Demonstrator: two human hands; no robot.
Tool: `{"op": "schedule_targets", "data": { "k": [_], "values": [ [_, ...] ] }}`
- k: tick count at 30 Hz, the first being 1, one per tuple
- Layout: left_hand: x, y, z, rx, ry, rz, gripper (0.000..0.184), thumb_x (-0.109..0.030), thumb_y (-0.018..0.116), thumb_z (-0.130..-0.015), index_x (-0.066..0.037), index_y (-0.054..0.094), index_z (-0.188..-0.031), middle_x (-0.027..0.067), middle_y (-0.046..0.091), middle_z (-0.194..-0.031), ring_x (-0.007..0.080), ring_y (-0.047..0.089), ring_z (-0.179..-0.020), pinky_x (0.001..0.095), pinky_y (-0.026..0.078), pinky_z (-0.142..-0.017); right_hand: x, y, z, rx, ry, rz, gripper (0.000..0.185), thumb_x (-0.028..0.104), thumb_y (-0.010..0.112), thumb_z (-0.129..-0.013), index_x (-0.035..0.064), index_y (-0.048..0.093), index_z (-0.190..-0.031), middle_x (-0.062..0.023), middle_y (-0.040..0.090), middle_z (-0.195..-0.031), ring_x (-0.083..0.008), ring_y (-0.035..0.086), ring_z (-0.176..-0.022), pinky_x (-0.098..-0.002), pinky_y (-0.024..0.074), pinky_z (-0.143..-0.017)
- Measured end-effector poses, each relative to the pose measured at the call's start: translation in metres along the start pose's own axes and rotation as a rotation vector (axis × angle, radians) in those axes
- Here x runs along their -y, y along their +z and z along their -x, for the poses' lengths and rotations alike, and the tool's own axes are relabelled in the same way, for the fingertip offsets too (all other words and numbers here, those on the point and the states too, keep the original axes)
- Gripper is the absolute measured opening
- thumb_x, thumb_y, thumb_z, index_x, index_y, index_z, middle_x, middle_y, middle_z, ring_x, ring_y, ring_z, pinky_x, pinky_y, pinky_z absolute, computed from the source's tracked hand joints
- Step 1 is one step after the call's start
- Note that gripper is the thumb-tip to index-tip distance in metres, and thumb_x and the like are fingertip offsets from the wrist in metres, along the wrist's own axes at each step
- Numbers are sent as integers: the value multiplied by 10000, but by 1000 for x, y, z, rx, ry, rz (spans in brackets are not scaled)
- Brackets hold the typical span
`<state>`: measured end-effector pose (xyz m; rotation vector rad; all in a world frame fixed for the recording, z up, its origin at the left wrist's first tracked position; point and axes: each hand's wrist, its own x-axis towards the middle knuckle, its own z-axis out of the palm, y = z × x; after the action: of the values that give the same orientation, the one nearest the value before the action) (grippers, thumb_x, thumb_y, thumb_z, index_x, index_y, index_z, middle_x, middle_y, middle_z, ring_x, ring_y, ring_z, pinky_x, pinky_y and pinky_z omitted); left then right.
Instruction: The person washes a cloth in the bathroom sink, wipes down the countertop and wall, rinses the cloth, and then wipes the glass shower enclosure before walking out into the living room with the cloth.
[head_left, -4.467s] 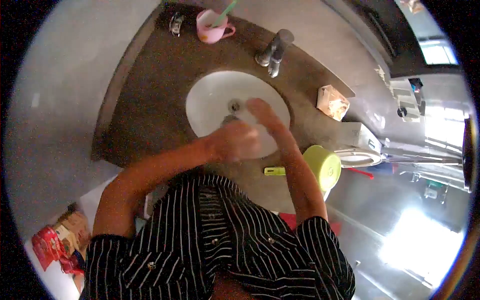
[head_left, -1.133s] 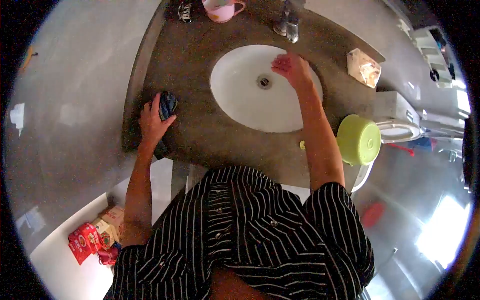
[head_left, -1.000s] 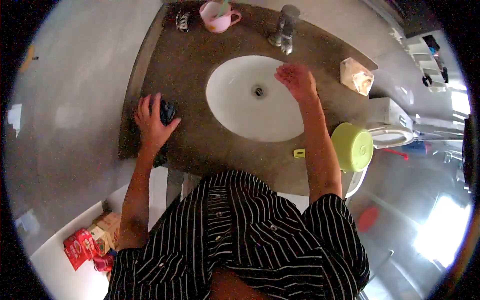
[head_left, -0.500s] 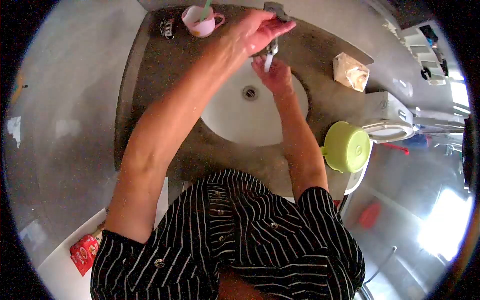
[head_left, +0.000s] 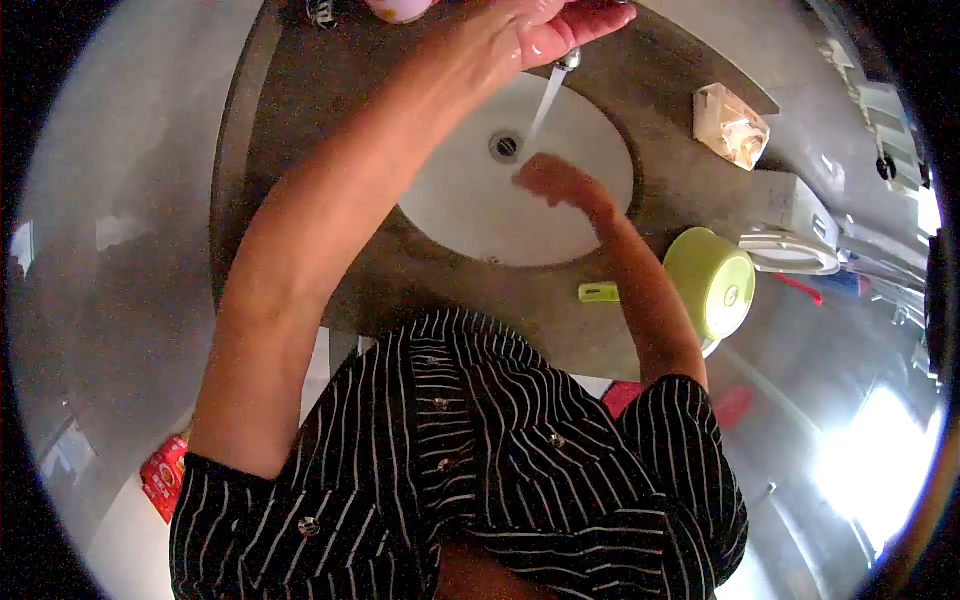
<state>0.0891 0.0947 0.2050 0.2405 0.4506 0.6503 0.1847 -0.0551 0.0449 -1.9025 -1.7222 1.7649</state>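
My left hand [head_left: 570, 30] is wet and reaches over the faucet [head_left: 570, 60] at the top of the view, palm turned up and fingers stretched out. The frame's edge cuts part of it off. Water [head_left: 546, 105] runs from the spout into the white oval sink [head_left: 460, 215], near the drain [head_left: 504, 147]. Over the right side of the basin hangs my right hand [head_left: 562, 182], slightly blurred, its fingers loosely bent and thumb apart. It is beside the stream, with no object visible in it.
A lime-green dipper [head_left: 705, 280] lies on its side at the counter's [head_left: 540, 320] right, its handle behind my right forearm. A clear box [head_left: 732, 128] stands back right. A pink mug [head_left: 400, 8] and small dark packet [head_left: 322, 12] are back left. A red packet [head_left: 163, 478] lies lower left.
My right hand has moved from under the spout, down toward me, leaving the stream in view. My left hand stays by the faucet. The camera view has tipped down.
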Motion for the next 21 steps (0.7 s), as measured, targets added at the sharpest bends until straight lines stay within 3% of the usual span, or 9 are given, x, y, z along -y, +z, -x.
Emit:
{"op": "schedule_targets", "data": {
  "k": [1,2,6,8,10,12,15,18,21],
  "values": [
    [1,-1,0,-6,-2,-27,110,-18,601,-834,64,536,-865,160,603,-887,260,626,-844,327,572,-760,-21,-9,-7,-50,-178,-522,224,249,592,-809,60,606,-928,-26,585,-833,-137,570,-756,-271,514,-603],
    [1,-1,0,-21,-6,-33,99,-26,598,-839,55,545,-855,153,609,-872,249,628,-825,318,570,-750,-10,-27,-13,-41,-91,-570,304,247,575,-839,33,570,-1055,-56,607,-936,-180,600,-858,-302,542,-707],
    [3,-6,-10,59,-56,-155,96,-72,577,-867,21,579,-843,129,629,-839,221,635,-758,299,559,-713,-32,-55,-57,-349,-459,-338,297,223,544,-880,15,546,-1092,-94,603,-1000,-233,599,-936,-368,528,-815],
    [14,-22,-20,53,-34,-498,135,-164,554,-895,-43,614,-904,94,649,-882,207,642,-779,337,550,-710,-33,-62,-70,-273,-478,-498,276,210,523,-898,19,547,-1096,-105,602,-1010,-255,595,-962,-396,517,-841],
    [30,-31,-20,-26,54,-623,203,-162,626,-834,28,577,-888,120,629,-786,206,630,-681,331,554,-659,-18,-60,-70,-236,-555,-349,261,203,507,-909,35,550,-1103,-104,602,-1016,-264,592,-971,-407,512,-846],
    [35,-42,-11,-115,9,-816,301,-283,714,-777,-21,599,-869,75,632,-768,131,608,-626,246,508,-556,50,-50,-16,-139,-120,-863,240,199,497,-913,88,564,-1115,-78,617,-1024,-258,594,-976,-404,512,-825],
    [15,-25,62,-211,149,-1162,213,-176,610,-856,-13,598,-993,78,621,-930,170,596,-885,335,499,-860,77,-63,40,-167,-272,-571,254,207,488,-916,92,560,-1130,-89,614,-1059,-258,594,-989,-415,506,-826],
    [-11,-79,130,-272,326,-1413,424,-278,669,-820,-15,563,-1136,66,617,-1031,151,587,-939,291,483,-822,76,-74,77,-208,-424,-284,268,215,480,-919,96,557,-1145,-100,611,-1094,-259,594,-1002,-426,501,-826],
    [-26,-159,208,-524,538,-1653,504,-311,709,-770,-4,556,-1140,146,538,-1150,238,553,-994,330,453,-857,58,-67,101,-69,-605,-913,323,188,501,-893,42,531,-1178,-94,601,-1132,-269,598,-994,-400,503,-836]
  ]
}}
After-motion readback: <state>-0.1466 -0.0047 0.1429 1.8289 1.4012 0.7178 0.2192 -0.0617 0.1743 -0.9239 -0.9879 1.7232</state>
